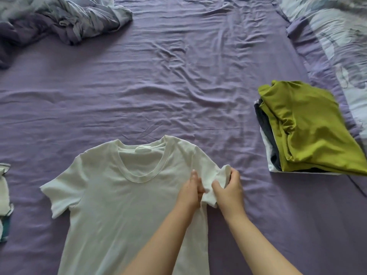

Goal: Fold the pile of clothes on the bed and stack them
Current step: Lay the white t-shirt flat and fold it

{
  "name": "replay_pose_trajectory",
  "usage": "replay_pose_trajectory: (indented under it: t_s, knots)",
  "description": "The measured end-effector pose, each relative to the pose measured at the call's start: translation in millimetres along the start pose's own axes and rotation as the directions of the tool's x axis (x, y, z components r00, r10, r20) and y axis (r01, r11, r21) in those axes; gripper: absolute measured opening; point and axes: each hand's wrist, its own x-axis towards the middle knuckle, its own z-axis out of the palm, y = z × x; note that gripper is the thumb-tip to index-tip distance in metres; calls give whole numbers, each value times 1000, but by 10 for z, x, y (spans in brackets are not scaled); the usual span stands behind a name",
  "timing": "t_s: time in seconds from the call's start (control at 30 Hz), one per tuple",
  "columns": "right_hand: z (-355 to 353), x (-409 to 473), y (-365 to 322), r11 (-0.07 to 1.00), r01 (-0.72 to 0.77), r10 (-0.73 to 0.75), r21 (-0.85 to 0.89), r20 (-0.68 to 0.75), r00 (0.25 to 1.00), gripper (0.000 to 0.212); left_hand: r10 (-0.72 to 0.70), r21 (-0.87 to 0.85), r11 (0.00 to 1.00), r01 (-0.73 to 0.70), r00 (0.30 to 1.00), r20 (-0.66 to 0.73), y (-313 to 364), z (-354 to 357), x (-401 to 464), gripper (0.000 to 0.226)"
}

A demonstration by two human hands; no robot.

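Note:
A white T-shirt [111,195] lies face up and flat on the purple bed sheet [158,86], collar away from me. Its right sleeve is bunched up between my hands. My right hand [230,190] grips the sleeve's outer end with curled fingers. My left hand [191,190] holds the sleeve fabric near the armpit seam. The left sleeve lies spread out flat. At the right stands a stack of folded clothes [309,128], with an olive-green garment on top and dark and white pieces under it.
A crumpled grey-blue and purple blanket [59,18] lies at the back left. A patterned pillow or quilt [341,36] runs along the right edge. A white and teal piece of cloth [5,201] shows at the left edge.

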Motion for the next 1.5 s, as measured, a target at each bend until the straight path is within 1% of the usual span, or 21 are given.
replay_pose_trajectory:
  t_s: [0.07, 0.13, 0.2, 0.3, 0.37, 0.5, 0.6, 0.73, 0.8, 0.83, 0.9, 0.97, 1.03, 1.1, 1.13, 1.17, 1.23, 1.27, 1.3, 1.37, 1.5]
  knots:
    - [31, 7, -145, 996, 85, -85, -13, 43, 995, 44, -112, -184, 975, 122, 992, 63, 46, -57, -36, 55]
    - [123, 1, -302, 984, 179, -178, 3, 120, 977, 46, -135, -301, 943, 143, 990, 48, 63, -139, -73, 60]
    - [268, -25, -410, 967, 256, -244, -18, 245, 938, 44, -123, -355, 931, 87, 989, -80, 28, -269, -110, 60]
    - [507, -108, -435, 976, 215, -169, -35, 500, 850, 49, -94, -358, 934, 4, 967, -236, -57, -582, -179, 56]
    - [622, -165, -362, 982, 174, -107, -68, 560, 822, 50, -77, -305, 952, -14, 956, -283, -101, -831, -197, 48]
    - [732, -217, -269, 982, 135, -61, -129, 463, 884, 54, -75, -209, 978, 12, 952, -297, -204, -1270, -138, 28]
    - [860, -282, -340, 957, 195, -80, -214, 452, 889, 53, -42, -153, 988, -3, 958, -285, -293, -1561, -90, 12]
    - [1222, -501, -542, 969, 186, -89, -163, 473, 877, 44, -9, -47, 999, -9, 928, -372, -321, -2064, -126, 23]
    - [1476, -633, -636, 968, 189, -83, -164, 506, 859, 39, 15, 5, 1000, -15, 892, -453, -288, -2391, -186, 26]
    - [1607, -702, -689, 963, 204, -83, -175, 527, 846, 37, 52, 86, 996, -10, 864, -501, -252, -2565, -217, 27]
    - [1868, -829, -794, 917, 319, -136, -241, 562, 816, 36, 169, 258, 966, -19, 800, -575, -159, -2902, -251, 29]
    - [2123, -934, -852, 810, 497, -222, -311, 622, 751, 36, 255, 375, 927, -9, 750, -611, -42, -3195, -238, 34]
    - [2363, -1010, -881, 686, 626, -240, -372, 696, 677, 35, 271, 445, 894, 53, 727, -630, 53, -3451, -173, 44]
    - [2579, -1056, -899, 640, 657, -222, -399, 722, 655, 35, 253, 461, 883, 84, 743, -620, 103, -3656, -73, 54]
    - [2683, -1077, -914, 672, 630, -217, -389, 710, 670, 35, 228, 448, 890, 82, 771, -594, 108, -3735, -12, 59]
    - [2785, -1095, -937, 750, 561, -207, -351, 681, 702, 36, 184, 408, 910, 74, 809, -559, 103, -3794, 58, 64]
    - [2947, -1146, -978, 961, 225, -85, -163, 600, 795, 38, 68, 287, 954, 87, 868, -492, 76, -3858, 173, 71]
    - [3008, -1174, -987, 999, 28, 3, -46, 582, 813, 39, 23, 240, 965, 105, 880, -475, 59, -3879, 208, 67]
    - [3047, -1193, -988, 993, -114, 74, 34, 576, 814, 39, -3, 222, 968, 120, 886, -464, 39, -3898, 234, 57]
    - [3076, -1196, -973, 973, -219, 141, 69, 572, 808, 42, 0, 265, 956, 129, 898, -440, 8, -3927, 233, 26]
    - [3006, -1219, -1023, 946, -302, 186, 122, 559, 808, 41, 155, 490, 870, 58, 910, -384, 70, -3927, 153, 28]
